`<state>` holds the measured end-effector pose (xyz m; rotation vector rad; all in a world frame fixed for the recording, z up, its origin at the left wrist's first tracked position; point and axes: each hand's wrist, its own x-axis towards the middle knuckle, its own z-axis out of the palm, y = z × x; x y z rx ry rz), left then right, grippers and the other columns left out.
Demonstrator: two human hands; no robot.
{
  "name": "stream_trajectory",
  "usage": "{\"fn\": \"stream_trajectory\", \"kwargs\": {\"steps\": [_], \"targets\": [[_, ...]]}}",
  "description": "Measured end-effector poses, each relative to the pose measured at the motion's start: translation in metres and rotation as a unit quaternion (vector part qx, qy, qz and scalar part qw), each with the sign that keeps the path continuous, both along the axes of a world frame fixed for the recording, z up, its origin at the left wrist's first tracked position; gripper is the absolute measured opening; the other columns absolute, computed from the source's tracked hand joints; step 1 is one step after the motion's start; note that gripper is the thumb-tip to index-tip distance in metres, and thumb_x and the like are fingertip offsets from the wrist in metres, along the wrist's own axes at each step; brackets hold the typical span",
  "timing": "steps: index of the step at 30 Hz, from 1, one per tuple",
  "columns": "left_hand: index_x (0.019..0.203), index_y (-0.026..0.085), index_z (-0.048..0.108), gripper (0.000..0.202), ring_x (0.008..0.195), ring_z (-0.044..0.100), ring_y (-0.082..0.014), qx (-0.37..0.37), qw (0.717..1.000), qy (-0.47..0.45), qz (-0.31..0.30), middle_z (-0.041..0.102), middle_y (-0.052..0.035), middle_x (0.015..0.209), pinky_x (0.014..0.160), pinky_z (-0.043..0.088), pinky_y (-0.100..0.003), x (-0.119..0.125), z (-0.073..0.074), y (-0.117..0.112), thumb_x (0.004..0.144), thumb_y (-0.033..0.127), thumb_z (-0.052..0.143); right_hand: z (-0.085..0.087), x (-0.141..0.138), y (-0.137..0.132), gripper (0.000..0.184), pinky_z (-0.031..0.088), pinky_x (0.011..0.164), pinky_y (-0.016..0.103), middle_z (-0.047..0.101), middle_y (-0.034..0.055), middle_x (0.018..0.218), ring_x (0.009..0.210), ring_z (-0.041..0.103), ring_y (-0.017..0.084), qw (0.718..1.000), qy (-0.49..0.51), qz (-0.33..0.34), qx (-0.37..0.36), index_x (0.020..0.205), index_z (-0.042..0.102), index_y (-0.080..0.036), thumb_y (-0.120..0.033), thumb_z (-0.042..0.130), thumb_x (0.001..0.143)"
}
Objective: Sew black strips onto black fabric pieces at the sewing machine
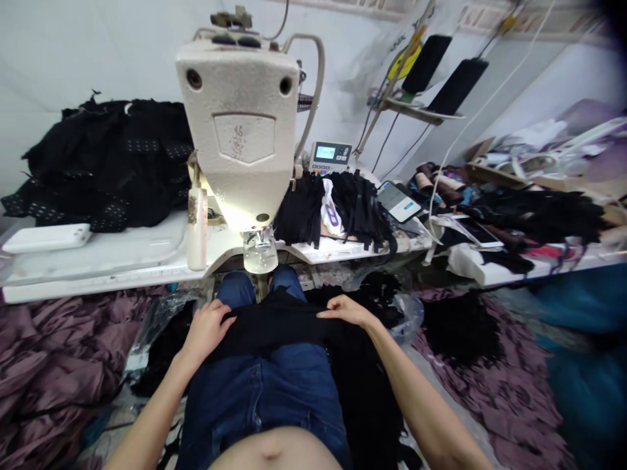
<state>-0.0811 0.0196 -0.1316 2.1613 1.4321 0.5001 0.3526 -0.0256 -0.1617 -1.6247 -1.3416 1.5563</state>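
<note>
A piece of black fabric (279,326) lies across my lap, over blue jeans (264,391). My left hand (206,329) rests on the fabric's left end with its fingers curled over the edge. My right hand (345,310) lies on the right end, fingers bent down and pinching the cloth. Both hands are below the table's front edge, just under the sewing machine (242,130) and its presser foot (259,251).
A heap of black garments (108,163) sits on the white table (98,261) at the left, by a white flat box (46,237). Black strips (337,205), a control panel (330,155), a phone (399,201) and clutter lie to the right. Purple cloth (53,365) covers the floor.
</note>
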Motion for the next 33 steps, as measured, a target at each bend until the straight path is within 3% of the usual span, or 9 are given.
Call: {"fn": "stream_trajectory", "kwargs": {"steps": [3,6,10,14,19,23,27,31,33], "targets": [[0.108,0.018,0.077,0.031,0.112,0.068,-0.0368,0.012,0.999,-0.035,-0.013,0.072,-0.0170,0.114,0.101,0.055,-0.056,0.027,0.022,-0.013,0.102,0.040,0.055,0.048,0.013,0.003,0.058,0.030,0.057,0.024,0.049,-0.0080,0.061,0.062,0.041,0.010,0.999,-0.002,-0.027,0.040,0.064,0.057,-0.019,-0.065,0.093,0.064],[0.117,0.025,0.076,0.029,0.105,0.074,-0.0238,-0.028,0.990,-0.112,-0.081,0.073,-0.0095,0.117,0.093,0.062,-0.038,0.074,0.047,-0.037,0.107,0.044,0.056,0.107,0.004,-0.002,0.049,0.030,0.052,0.021,0.051,-0.0092,0.064,0.056,0.041,0.008,0.996,0.055,-0.035,0.067,0.077,0.057,-0.021,-0.054,0.092,0.075],[0.153,0.026,0.056,0.069,0.119,0.074,-0.0274,-0.283,0.857,-0.409,-0.136,0.071,-0.0141,0.137,0.095,0.063,-0.042,0.138,0.066,-0.072,0.092,0.050,0.080,0.156,-0.045,-0.015,0.041,0.038,0.043,0.019,0.066,-0.0050,0.069,0.050,0.054,0.010,0.988,0.144,0.043,0.018,0.097,0.067,-0.021,-0.050,0.091,0.081],[0.134,0.021,0.072,0.056,0.114,0.074,-0.0287,-0.368,0.810,-0.456,-0.020,0.078,-0.0116,0.122,0.097,0.059,-0.042,0.150,0.060,-0.083,0.090,0.054,0.082,0.144,-0.080,-0.017,0.057,0.057,0.055,0.025,0.081,0.0102,0.109,0.070,0.077,0.018,0.977,0.198,0.074,-0.006,0.133,0.069,-0.021,-0.060,0.078,0.092],[0.105,0.019,0.083,0.038,0.110,0.073,-0.0292,-0.339,0.825,-0.444,0.086,0.081,-0.0100,0.113,0.100,0.054,-0.040,0.108,0.049,-0.074,0.085,0.051,0.085,0.098,-0.097,-0.010,0.051,0.048,0.049,0.019,0.080,0.0127,0.113,0.083,0.079,0.021,0.981,0.155,-0.100,0.067,0.112,0.075,-0.020,-0.065,0.078,0.088],[0.097,0.020,0.083,0.034,0.109,0.069,-0.0272,-0.288,0.852,-0.426,0.105,0.080,-0.0069,0.106,0.102,0.050,-0.037,0.080,0.060,-0.063,0.085,0.051,0.086,0.080,-0.125,-0.018,0.052,0.042,0.051,0.020,0.077,0.0059,0.101,0.084,0.070,0.020,0.987,0.132,0.082,0.050,0.109,0.077,-0.020,-0.059,0.090,0.078],[0.090,0.019,0.077,0.035,0.087,0.066,-0.0184,-0.293,0.862,-0.405,0.085,0.074,-0.0012,0.089,0.083,0.050,-0.028,0.068,0.075,-0.057,0.075,0.044,0.095,0.099,-0.121,-0.020,0.051,0.025,0.050,0.022,0.049,-0.0065,0.058,0.054,0.038,0.007,0.974,0.111,0.192,0.041,0.065,0.066,-0.015,-0.057,0.091,0.079],[0.093,0.018,0.070,0.048,0.065,0.053,-0.0111,-0.403,0.811,-0.422,0.039,0.058,0.0058,0.069,0.067,0.043,-0.024,0.079,0.079,-0.064,0.070,0.048,0.099,0.133,-0.080,-0.010,0.051,0.023,0.049,0.024,0.049,-0.0060,0.053,0.050,0.033,0.008,0.987,0.115,0.109,0.038,0.066,0.070,-0.015,-0.061,0.089,0.079],[0.079,0.018,0.061,0.050,0.062,0.044,-0.0088,-0.391,0.814,-0.429,0.026,0.047,0.0080,0.065,0.064,0.038,-0.022,0.092,0.080,-0.069,0.072,0.054,0.096,0.144,-0.064,-0.006,0.054,0.023,0.049,0.025,0.050,-0.0051,0.052,0.049,0.035,0.008,0.989,0.119,0.061,0.055,0.062,0.068,-0.016,-0.062,0.089,0.078]]}}
